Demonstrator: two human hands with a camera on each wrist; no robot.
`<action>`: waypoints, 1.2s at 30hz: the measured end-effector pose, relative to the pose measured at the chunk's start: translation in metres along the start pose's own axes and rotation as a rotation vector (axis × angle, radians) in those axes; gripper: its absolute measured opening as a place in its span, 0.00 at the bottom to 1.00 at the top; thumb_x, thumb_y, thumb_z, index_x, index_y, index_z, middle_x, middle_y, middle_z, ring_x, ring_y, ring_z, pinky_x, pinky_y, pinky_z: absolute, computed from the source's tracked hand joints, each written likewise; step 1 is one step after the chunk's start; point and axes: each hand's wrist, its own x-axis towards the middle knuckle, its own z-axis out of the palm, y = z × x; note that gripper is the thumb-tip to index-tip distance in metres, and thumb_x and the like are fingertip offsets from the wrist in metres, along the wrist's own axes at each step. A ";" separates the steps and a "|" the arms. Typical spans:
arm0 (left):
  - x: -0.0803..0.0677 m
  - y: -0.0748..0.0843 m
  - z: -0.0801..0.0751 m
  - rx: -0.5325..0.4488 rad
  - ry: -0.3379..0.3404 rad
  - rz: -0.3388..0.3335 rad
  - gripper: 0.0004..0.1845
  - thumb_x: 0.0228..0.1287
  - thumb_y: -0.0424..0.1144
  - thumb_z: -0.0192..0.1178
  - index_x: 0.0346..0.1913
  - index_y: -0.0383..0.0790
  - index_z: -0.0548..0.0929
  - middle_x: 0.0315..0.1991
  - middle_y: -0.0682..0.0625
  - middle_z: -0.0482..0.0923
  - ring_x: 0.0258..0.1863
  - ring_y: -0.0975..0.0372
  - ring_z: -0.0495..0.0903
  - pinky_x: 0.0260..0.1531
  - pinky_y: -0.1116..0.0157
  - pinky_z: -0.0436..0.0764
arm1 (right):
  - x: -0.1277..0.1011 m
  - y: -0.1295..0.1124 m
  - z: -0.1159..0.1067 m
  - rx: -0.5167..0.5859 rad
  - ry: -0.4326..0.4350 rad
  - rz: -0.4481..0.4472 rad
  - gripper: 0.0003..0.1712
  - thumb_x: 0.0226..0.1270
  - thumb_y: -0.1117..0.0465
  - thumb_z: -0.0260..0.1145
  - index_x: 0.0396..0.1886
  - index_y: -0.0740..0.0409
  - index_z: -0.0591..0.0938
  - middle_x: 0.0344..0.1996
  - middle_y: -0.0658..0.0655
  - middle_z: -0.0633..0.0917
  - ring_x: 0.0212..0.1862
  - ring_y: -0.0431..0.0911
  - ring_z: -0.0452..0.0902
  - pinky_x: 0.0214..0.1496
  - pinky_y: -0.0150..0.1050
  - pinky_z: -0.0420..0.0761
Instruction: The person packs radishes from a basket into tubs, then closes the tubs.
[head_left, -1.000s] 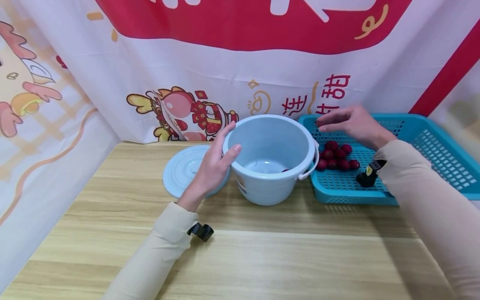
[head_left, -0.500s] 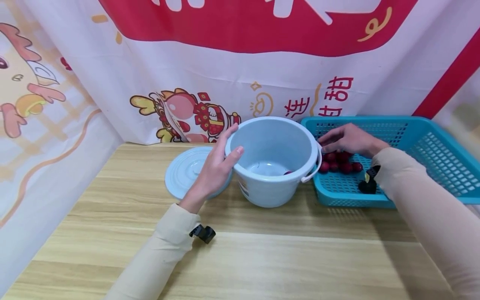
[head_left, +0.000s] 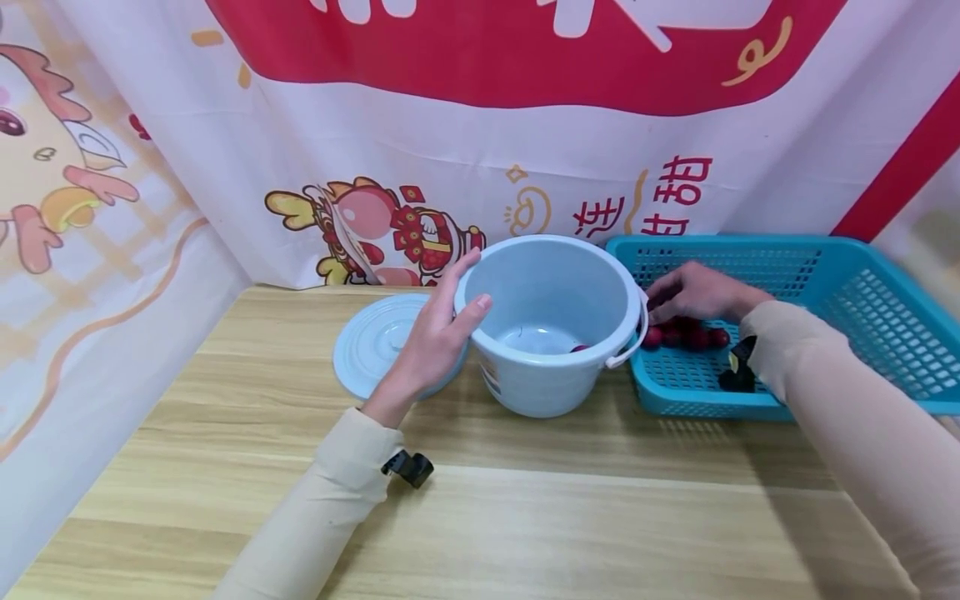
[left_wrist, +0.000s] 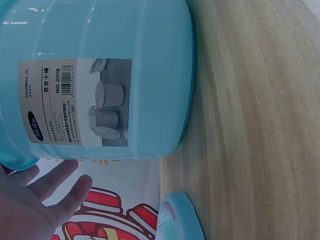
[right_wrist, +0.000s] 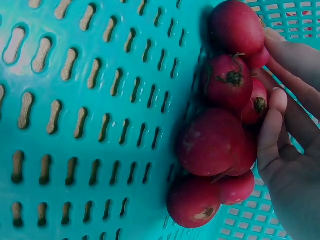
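My left hand (head_left: 438,337) rests at the left of the light blue bucket (head_left: 540,383), thumb over the rim. In the left wrist view its fingers (left_wrist: 55,180) lie straight along the bucket's outer side, below the rim. My right hand (head_left: 701,292) is down in the turquoise basket (head_left: 712,408), at a cluster of small red radishes (head_left: 696,337). In the right wrist view its bent fingers and thumb close around a radish (right_wrist: 256,102) at the cluster's edge; part of the grip is hidden behind the radishes. A bit of a dark red radish (head_left: 580,348) shows inside the bucket.
The bucket's round lid (head_left: 367,350) lies on the wooden table (head_left: 525,517), left of the bucket and partly behind the left forearm. A white handle (head_left: 630,346) hangs on the bucket's right side, by the basket's rim. A printed curtain (head_left: 420,142) stands behind everything.
My right hand has come down into the basket from above its back left corner and reached the radishes. My left hand stays at the bucket's rim. The view has shifted slightly.
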 end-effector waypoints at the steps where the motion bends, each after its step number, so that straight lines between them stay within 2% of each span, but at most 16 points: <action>1: 0.000 0.000 0.000 0.000 0.000 0.000 0.37 0.79 0.56 0.50 0.85 0.60 0.53 0.86 0.57 0.53 0.82 0.53 0.61 0.74 0.40 0.73 | 0.000 0.000 0.000 -0.006 -0.005 0.000 0.27 0.72 0.58 0.71 0.69 0.59 0.83 0.65 0.68 0.83 0.65 0.65 0.70 0.68 0.72 0.73; 9: -0.001 0.001 0.000 0.004 0.001 0.002 0.38 0.79 0.57 0.50 0.86 0.56 0.53 0.86 0.56 0.53 0.82 0.52 0.62 0.74 0.40 0.73 | 0.000 -0.002 0.001 -0.061 -0.035 -0.005 0.24 0.76 0.59 0.68 0.68 0.60 0.83 0.62 0.66 0.85 0.62 0.62 0.73 0.68 0.71 0.73; 16: -0.001 0.001 0.000 -0.004 -0.002 -0.003 0.37 0.79 0.58 0.50 0.85 0.61 0.53 0.86 0.57 0.53 0.82 0.53 0.62 0.74 0.41 0.73 | 0.001 -0.003 0.000 -0.086 -0.052 -0.025 0.22 0.76 0.59 0.68 0.66 0.60 0.85 0.59 0.65 0.88 0.59 0.60 0.75 0.68 0.70 0.74; 19: -0.002 0.001 0.000 -0.004 -0.001 0.000 0.38 0.78 0.58 0.50 0.86 0.60 0.53 0.86 0.57 0.53 0.82 0.53 0.62 0.74 0.41 0.73 | 0.000 -0.003 -0.001 -0.081 -0.023 -0.022 0.22 0.75 0.58 0.68 0.65 0.59 0.85 0.59 0.65 0.88 0.59 0.60 0.76 0.66 0.69 0.76; 23: -0.002 0.002 0.000 -0.003 0.001 0.004 0.37 0.79 0.58 0.50 0.85 0.60 0.53 0.86 0.58 0.53 0.82 0.53 0.61 0.74 0.41 0.73 | -0.002 -0.002 -0.003 -0.063 0.028 -0.032 0.23 0.76 0.55 0.68 0.66 0.59 0.85 0.59 0.65 0.87 0.58 0.59 0.76 0.61 0.62 0.81; 28: -0.002 0.001 0.000 -0.005 0.000 0.003 0.36 0.79 0.57 0.50 0.85 0.63 0.53 0.86 0.58 0.52 0.82 0.54 0.61 0.74 0.40 0.73 | -0.007 -0.003 -0.008 -0.024 0.121 -0.024 0.25 0.78 0.49 0.66 0.67 0.56 0.85 0.62 0.67 0.85 0.59 0.60 0.76 0.56 0.56 0.82; 33: -0.002 0.001 0.000 0.000 0.003 0.000 0.36 0.79 0.56 0.50 0.85 0.63 0.53 0.86 0.59 0.53 0.82 0.54 0.61 0.75 0.40 0.72 | -0.012 -0.009 -0.014 0.033 0.201 -0.018 0.30 0.77 0.43 0.66 0.70 0.53 0.83 0.65 0.67 0.84 0.60 0.61 0.76 0.56 0.54 0.85; 36: -0.001 0.001 0.000 0.001 0.000 -0.001 0.36 0.79 0.57 0.50 0.85 0.64 0.53 0.86 0.59 0.52 0.83 0.54 0.60 0.75 0.40 0.72 | -0.014 -0.014 -0.016 0.075 0.246 -0.025 0.32 0.77 0.39 0.65 0.72 0.51 0.81 0.67 0.67 0.82 0.63 0.61 0.77 0.55 0.50 0.87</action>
